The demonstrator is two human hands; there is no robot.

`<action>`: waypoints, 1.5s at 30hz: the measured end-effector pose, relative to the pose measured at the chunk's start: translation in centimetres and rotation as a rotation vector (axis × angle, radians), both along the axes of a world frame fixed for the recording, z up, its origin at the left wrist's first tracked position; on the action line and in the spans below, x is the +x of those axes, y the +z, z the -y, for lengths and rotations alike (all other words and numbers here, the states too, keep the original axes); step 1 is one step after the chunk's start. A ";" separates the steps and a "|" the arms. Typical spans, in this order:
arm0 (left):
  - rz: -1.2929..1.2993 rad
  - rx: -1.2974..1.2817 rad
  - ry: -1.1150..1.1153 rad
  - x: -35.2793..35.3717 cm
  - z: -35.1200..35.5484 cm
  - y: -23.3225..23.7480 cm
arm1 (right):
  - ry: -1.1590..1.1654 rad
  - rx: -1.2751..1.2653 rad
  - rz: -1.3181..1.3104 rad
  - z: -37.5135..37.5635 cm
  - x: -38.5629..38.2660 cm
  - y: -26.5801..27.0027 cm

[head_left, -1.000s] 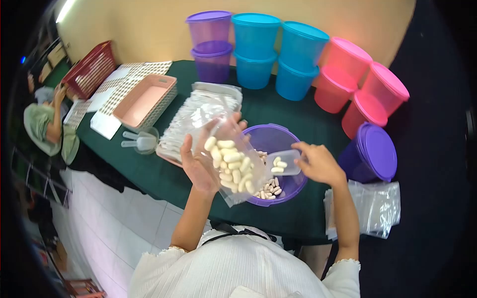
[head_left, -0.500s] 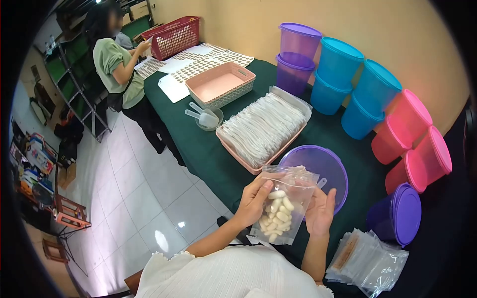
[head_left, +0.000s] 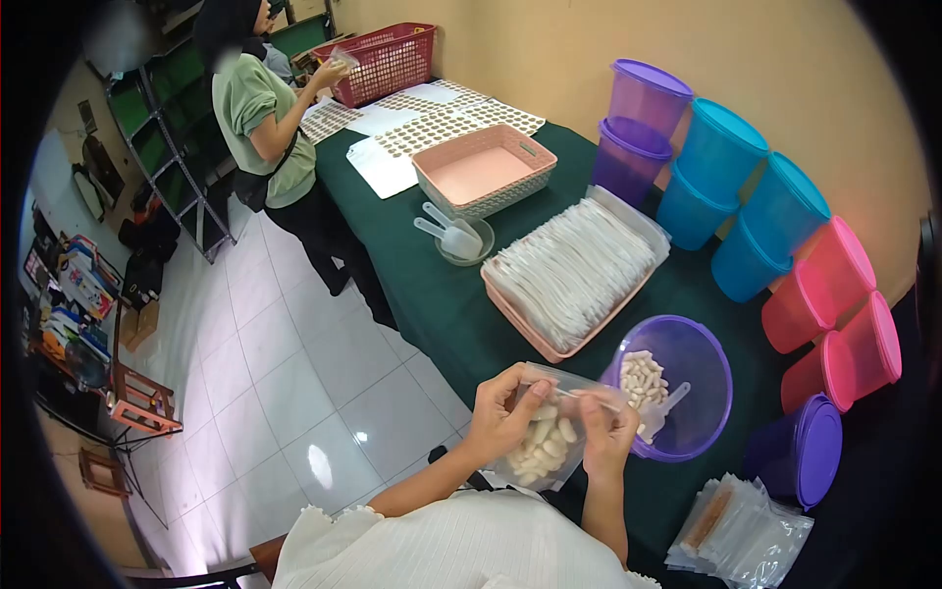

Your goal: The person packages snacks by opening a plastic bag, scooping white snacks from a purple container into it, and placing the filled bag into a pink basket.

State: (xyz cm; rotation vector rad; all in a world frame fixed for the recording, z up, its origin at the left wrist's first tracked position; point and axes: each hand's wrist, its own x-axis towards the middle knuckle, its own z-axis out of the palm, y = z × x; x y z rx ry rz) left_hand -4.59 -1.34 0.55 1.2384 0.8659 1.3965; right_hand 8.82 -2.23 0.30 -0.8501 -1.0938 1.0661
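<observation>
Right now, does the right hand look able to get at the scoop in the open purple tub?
Probably yes: the purple tub is open beside the right hand, and nothing covers the scoop, though that hand would first have to release the bag.

Beige wall (head_left: pixel 549 49) — glossy white floor tiles (head_left: pixel 285 393) — dark metal-framed shelving (head_left: pixel 162 137) beyond.

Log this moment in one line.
left hand: pinching clear bag top | right hand: pinching bag top | bag: pale capsules inside | scoop: in purple tub
</observation>
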 end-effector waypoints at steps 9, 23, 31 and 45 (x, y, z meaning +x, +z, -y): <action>0.009 0.085 -0.043 -10.4 -0.7 -0.9 | 0.206 0.080 0.132 -2.4 -9.5 -0.9; -0.242 0.026 0.248 -21.2 0.5 -3.6 | 0.258 0.179 0.482 -5.2 -21.1 -2.6; -0.065 -0.232 0.439 -24.2 -2.0 -4.9 | 0.480 0.238 0.377 -8.3 -23.6 -2.4; -0.122 0.009 0.359 -26.4 -15.1 -4.1 | 0.496 0.210 0.496 -20.1 -23.7 -3.6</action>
